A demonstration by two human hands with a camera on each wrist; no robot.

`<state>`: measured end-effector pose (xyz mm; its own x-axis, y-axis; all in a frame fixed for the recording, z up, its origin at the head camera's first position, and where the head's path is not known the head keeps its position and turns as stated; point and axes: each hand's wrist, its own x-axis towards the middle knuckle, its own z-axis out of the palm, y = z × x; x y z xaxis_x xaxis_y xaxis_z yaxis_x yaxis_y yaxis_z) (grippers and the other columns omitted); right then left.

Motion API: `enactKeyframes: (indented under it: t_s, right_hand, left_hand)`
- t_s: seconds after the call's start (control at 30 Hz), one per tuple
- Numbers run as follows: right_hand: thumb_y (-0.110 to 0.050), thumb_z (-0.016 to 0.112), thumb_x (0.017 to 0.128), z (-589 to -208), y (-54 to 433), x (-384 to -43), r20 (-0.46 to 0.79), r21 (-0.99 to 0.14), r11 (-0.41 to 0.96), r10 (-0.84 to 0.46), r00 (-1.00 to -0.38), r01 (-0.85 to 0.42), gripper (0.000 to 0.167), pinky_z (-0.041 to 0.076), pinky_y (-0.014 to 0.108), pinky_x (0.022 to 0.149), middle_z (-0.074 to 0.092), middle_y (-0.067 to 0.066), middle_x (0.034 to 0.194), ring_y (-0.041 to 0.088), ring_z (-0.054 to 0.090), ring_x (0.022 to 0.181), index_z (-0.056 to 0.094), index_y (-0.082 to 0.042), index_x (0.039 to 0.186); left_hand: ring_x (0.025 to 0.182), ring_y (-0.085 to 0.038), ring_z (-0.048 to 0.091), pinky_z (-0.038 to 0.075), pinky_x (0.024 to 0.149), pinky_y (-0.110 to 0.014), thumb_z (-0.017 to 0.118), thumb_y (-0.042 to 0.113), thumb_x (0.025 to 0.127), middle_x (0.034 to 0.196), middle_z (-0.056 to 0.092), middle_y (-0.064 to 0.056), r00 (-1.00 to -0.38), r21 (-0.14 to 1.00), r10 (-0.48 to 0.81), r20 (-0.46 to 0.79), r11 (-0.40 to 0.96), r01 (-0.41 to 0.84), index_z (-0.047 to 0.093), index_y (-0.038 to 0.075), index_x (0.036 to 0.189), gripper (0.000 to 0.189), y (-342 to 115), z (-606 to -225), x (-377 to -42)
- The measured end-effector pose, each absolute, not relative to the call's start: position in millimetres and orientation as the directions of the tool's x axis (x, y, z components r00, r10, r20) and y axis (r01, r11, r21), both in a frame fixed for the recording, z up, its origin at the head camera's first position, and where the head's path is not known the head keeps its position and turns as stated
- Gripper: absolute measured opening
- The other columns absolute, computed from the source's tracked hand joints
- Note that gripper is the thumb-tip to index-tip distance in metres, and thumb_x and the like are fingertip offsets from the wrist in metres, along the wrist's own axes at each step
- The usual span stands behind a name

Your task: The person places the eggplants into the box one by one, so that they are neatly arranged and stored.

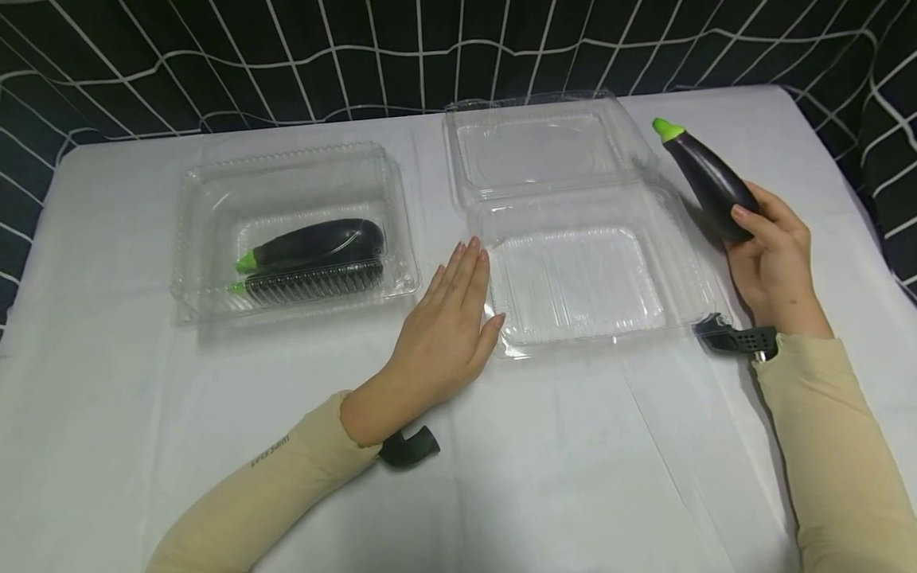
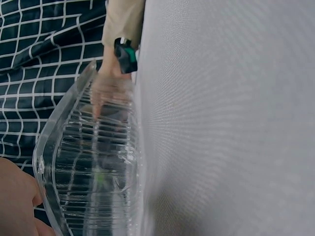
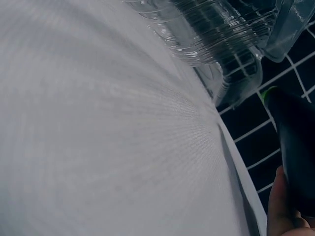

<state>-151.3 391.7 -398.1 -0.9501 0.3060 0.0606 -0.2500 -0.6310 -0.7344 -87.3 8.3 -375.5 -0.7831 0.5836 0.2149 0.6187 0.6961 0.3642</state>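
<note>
My right hand (image 1: 777, 255) grips a dark purple eggplant (image 1: 709, 179) by its thick end, its green stem pointing up and away. The same eggplant (image 3: 295, 142) fills the right edge of the right wrist view. To its left lies a clear plastic clamshell container (image 1: 580, 270) with its lid (image 1: 533, 151) folded back. With straight fingers, my left hand (image 1: 447, 326) touches the container's left side. In the left wrist view the left hand (image 2: 17, 201) shows beside the clear wall (image 2: 83, 182).
Further left stands another clear plastic container (image 1: 286, 187). Inside it lies an eggplant (image 1: 322, 243), with a second green-stemmed dark shape seen through the ribbed front wall. A white cloth covers the table (image 1: 530, 461). Dark fabric with a white grid (image 1: 387, 48) hangs behind the far edge.
</note>
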Motion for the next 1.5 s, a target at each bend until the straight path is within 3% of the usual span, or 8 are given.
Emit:
enactKeyframes:
  t_s: [0.17, 0.43, 0.7, 1.13, 1.5]
  right_hand:
    - [0.025, 0.048, 0.083, -396.6, 392.4, -148.7, 0.072, -0.733, -0.630, 0.305, -0.950, -0.258, 0.031, 0.051, 0.032, 0.082, 0.053, 0.021, 0.117, 0.028, 0.053, 0.108, 0.058, 0.018, 0.111]
    - [0.026, 0.044, 0.083, -390.3, 394.9, -149.4, 0.109, -0.660, -0.691, 0.300, -0.948, -0.294, 0.030, 0.054, 0.034, 0.076, 0.057, 0.025, 0.108, 0.031, 0.059, 0.096, 0.056, 0.021, 0.110]
    - [0.025, 0.046, 0.083, -379.2, 388.9, -149.1, 0.143, -0.723, -0.627, 0.275, -0.951, -0.290, 0.033, 0.053, 0.031, 0.074, 0.055, 0.023, 0.114, 0.029, 0.056, 0.099, 0.055, 0.019, 0.114]
    - [0.029, 0.044, 0.080, -363.6, 383.4, -143.1, 0.182, -0.668, -0.685, 0.230, -0.956, -0.292, 0.038, 0.054, 0.033, 0.068, 0.056, 0.028, 0.108, 0.031, 0.059, 0.088, 0.051, 0.022, 0.117]
    - [0.030, 0.042, 0.080, -347.5, 368.1, -135.7, 0.223, -0.756, -0.588, 0.183, -0.958, -0.288, 0.041, 0.052, 0.031, 0.079, 0.050, 0.026, 0.117, 0.031, 0.050, 0.106, 0.050, 0.021, 0.120]
  left_hand:
    - [0.143, -0.032, 0.012, 0.014, 0.115, -0.040, 0.041, 0.028, 0.100, 0.154, 0.014, -0.022, -0.779, 0.366, 0.585, 0.225, 0.690, 0.624, 0.022, -0.011, 0.144, 0.062, 8.9, -376.6, -87.3]
    - [0.142, -0.031, 0.012, 0.015, 0.115, -0.040, 0.042, 0.028, 0.099, 0.153, 0.015, -0.023, -0.778, 0.370, 0.585, 0.227, 0.687, 0.625, 0.023, -0.011, 0.143, 0.062, 8.7, -375.4, -87.1]
    - [0.143, -0.032, 0.011, 0.014, 0.115, -0.040, 0.041, 0.029, 0.100, 0.153, 0.015, -0.023, -0.785, 0.374, 0.576, 0.228, 0.693, 0.617, 0.024, -0.012, 0.143, 0.062, 7.3, -376.6, -86.0]
    - [0.142, -0.032, 0.014, 0.015, 0.114, -0.041, 0.042, 0.028, 0.099, 0.153, 0.016, -0.023, -0.775, 0.375, 0.583, 0.245, 0.680, 0.630, 0.024, -0.012, 0.143, 0.062, 8.5, -377.5, -86.3]
    - [0.142, -0.032, 0.014, 0.017, 0.114, -0.041, 0.042, 0.028, 0.099, 0.153, 0.016, -0.024, -0.776, 0.366, 0.583, 0.238, 0.687, 0.628, 0.024, -0.012, 0.143, 0.062, 8.4, -376.7, -86.0]
